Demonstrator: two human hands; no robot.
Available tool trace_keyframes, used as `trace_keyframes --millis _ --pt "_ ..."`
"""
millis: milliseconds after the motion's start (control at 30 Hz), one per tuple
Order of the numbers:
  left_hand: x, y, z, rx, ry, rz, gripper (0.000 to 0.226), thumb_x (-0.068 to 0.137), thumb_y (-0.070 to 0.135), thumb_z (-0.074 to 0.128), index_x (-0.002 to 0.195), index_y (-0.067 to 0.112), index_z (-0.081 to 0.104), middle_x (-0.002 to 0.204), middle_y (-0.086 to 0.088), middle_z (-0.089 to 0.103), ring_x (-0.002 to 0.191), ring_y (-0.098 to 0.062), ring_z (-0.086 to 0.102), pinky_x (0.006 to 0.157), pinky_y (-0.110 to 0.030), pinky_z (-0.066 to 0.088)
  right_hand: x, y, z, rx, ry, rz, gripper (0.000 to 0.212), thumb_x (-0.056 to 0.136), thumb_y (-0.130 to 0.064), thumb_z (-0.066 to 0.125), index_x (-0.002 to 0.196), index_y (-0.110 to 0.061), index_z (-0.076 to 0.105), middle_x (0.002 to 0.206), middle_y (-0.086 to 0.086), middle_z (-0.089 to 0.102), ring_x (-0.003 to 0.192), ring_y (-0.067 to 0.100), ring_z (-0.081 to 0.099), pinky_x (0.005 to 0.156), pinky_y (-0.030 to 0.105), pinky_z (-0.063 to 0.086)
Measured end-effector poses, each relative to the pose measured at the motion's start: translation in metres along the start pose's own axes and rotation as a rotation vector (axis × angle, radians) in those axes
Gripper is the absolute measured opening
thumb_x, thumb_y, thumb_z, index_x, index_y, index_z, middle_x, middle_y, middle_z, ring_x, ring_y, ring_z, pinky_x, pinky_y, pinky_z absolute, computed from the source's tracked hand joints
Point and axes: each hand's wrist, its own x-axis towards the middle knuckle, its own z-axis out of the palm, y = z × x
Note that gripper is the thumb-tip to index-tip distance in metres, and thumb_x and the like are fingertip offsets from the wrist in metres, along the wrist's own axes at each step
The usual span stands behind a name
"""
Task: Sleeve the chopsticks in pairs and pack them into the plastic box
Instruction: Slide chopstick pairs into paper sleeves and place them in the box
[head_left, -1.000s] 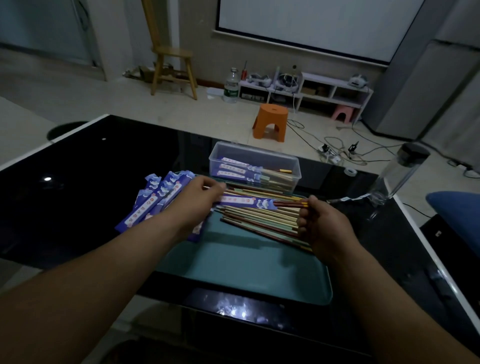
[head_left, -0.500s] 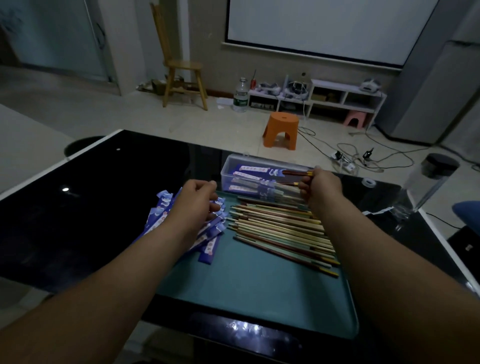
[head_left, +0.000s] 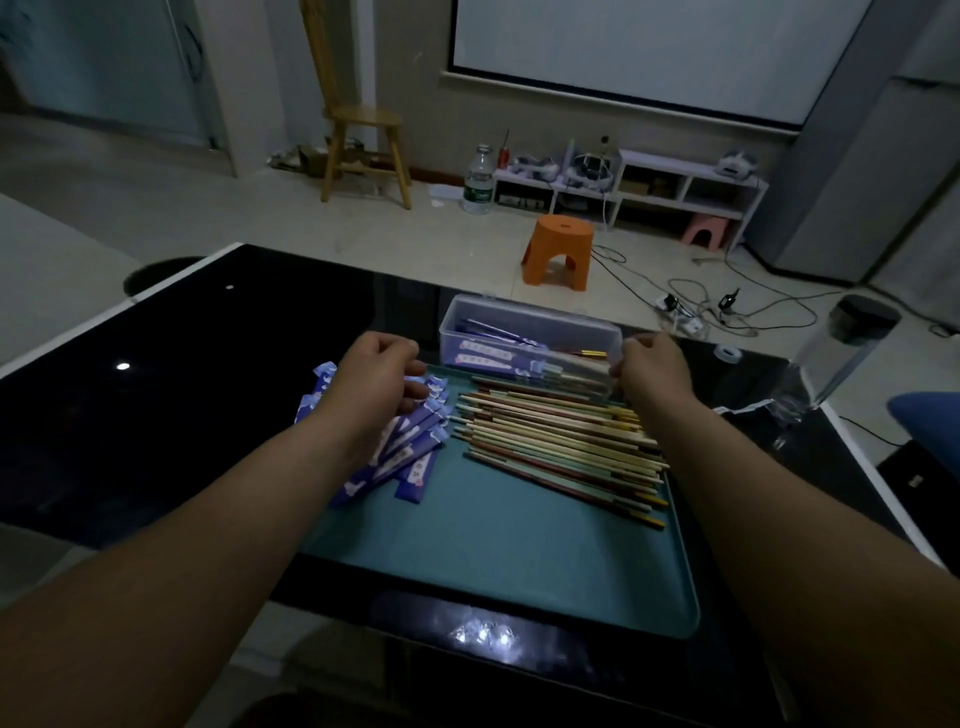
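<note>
L hand (head_left: 376, 382) curled onto paper sleeves (head_left: 410, 447), prob. to draw the next one. R hand (head_left: 652, 371) curled at plastic box (head_left: 530, 322) end; grasp not discernible. Inside, sleeved pairs (head_left: 485, 356) noted; loose chopsticks (head_left: 561, 441) laid on tray (head_left: 493, 561) within reach.

**Around your work area**

You are at a glossy black table (head_left: 208, 364) with a teal tray (head_left: 493, 561) on it. To your right on the table stand a clear bottle with a dark lid (head_left: 841, 353) and a tape roll (head_left: 727, 353). Beyond, on the floor, you have an orange stool (head_left: 558, 252), a wooden chair (head_left: 363, 130), a water bottle (head_left: 479, 182), a low white shelf (head_left: 691, 182), a pink stool (head_left: 709, 231) and loose cables (head_left: 753, 301).
</note>
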Motion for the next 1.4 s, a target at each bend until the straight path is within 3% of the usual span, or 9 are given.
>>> trace_keyframes --millis 200,267,367,500,600,733,933,1200,1400 --pt "-0.013 -0.009 -0.005 0.29 -0.188 0.059 0.01 0.1 0.013 0.054 0.095 0.013 0.063 0.091 -0.01 0.068 0.071 -0.019 0.062 0.062 -0.029 0.048 -0.073 0.016 -0.022 -0.162 -0.274 -0.083 0.019 0.106 -0.019 0.051 0.099 -0.01 0.066 0.09 0.013 0.067 0.071 0.021 0.061 0.056 0.031 0.047" --pt "-0.017 -0.016 -0.006 0.602 -0.251 0.182 0.011 0.097 0.016 0.057 0.095 0.018 0.067 0.095 -0.003 0.071 0.083 -0.019 0.066 0.075 -0.033 0.053 -0.086 0.027 -0.022 -0.374 -0.336 -0.181 0.018 0.102 -0.018 0.057 0.09 -0.013 0.07 0.087 0.007 0.07 0.076 0.024 0.065 0.068 0.036 0.053" --pt "-0.028 -0.026 -0.007 1.116 -0.24 0.386 0.017 0.096 0.023 0.057 0.106 0.023 0.071 0.112 -0.002 0.069 0.107 -0.026 0.063 0.088 -0.035 0.049 -0.105 0.047 -0.021 -0.751 -0.341 -0.394 0.015 0.099 -0.023 0.055 0.096 -0.024 0.07 0.101 0.0 0.069 0.094 0.025 0.064 0.081 0.038 0.053" --pt "-0.028 -0.041 -0.007 1.427 -0.223 0.444 0.025 0.097 0.033 0.055 0.119 0.029 0.064 0.128 -0.006 0.058 0.119 -0.031 0.054 0.095 -0.04 0.046 -0.115 0.065 -0.018 -0.849 -0.283 -0.513 0.017 0.098 -0.02 0.053 0.103 -0.027 0.068 0.11 0.0 0.062 0.103 0.026 0.057 0.085 0.042 0.051" --pt "-0.025 -0.049 -0.006 1.448 -0.263 0.416 0.026 0.097 0.037 0.054 0.121 0.032 0.061 0.128 -0.003 0.056 0.121 -0.028 0.053 0.095 -0.041 0.046 -0.116 0.066 -0.015 -0.901 -0.243 -0.537 0.019 0.097 -0.021 0.051 0.103 -0.027 0.068 0.109 0.001 0.061 0.104 0.027 0.056 0.083 0.041 0.05" --pt "-0.023 -0.057 0.015 1.373 -0.354 0.532 0.024 0.095 0.039 0.057 0.118 0.032 0.061 0.125 -0.002 0.057 0.122 -0.027 0.053 0.096 -0.04 0.047 -0.11 0.064 -0.018 -0.982 -0.26 -0.531 0.022 0.098 -0.022 0.052 0.108 -0.026 0.07 0.11 0.002 0.063 0.104 0.027 0.058 0.081 0.037 0.049" --pt "-0.026 -0.061 0.037 1.36 -0.433 0.615 0.022 0.096 0.041 0.052 0.114 0.031 0.06 0.118 0.001 0.058 0.116 -0.027 0.055 0.094 -0.042 0.047 -0.103 0.061 -0.019 -0.974 -0.339 -0.489 0.003 0.095 -0.031 0.061 0.092 -0.029 0.064 0.1 -0.002 0.064 0.092 0.025 0.063 0.069 0.033 0.044" --pt "-0.024 -0.063 0.034 1.316 -0.442 0.616 0.023 0.097 0.039 0.054 0.118 0.032 0.058 0.123 0.002 0.061 0.118 -0.024 0.055 0.094 -0.042 0.045 -0.11 0.048 -0.015 -0.986 -0.522 -0.453 0.015 0.094 -0.033 0.062 0.084 -0.027 0.054 0.081 -0.007 0.053 0.072 0.016 0.05 0.067 0.031 0.039" --pt "-0.029 -0.073 0.042 1.325 -0.518 0.683 0.027 0.102 0.044 0.045 0.122 0.033 0.06 0.115 0.003 0.054 0.113 -0.024 0.052 0.09 -0.041 0.044 -0.116 0.043 -0.009 -1.058 -0.578 -0.493 0.018 0.09 -0.043 0.067 0.089 -0.028 0.056 0.085 -0.004 0.057 0.077 0.019 0.054 0.055 0.03 0.033"
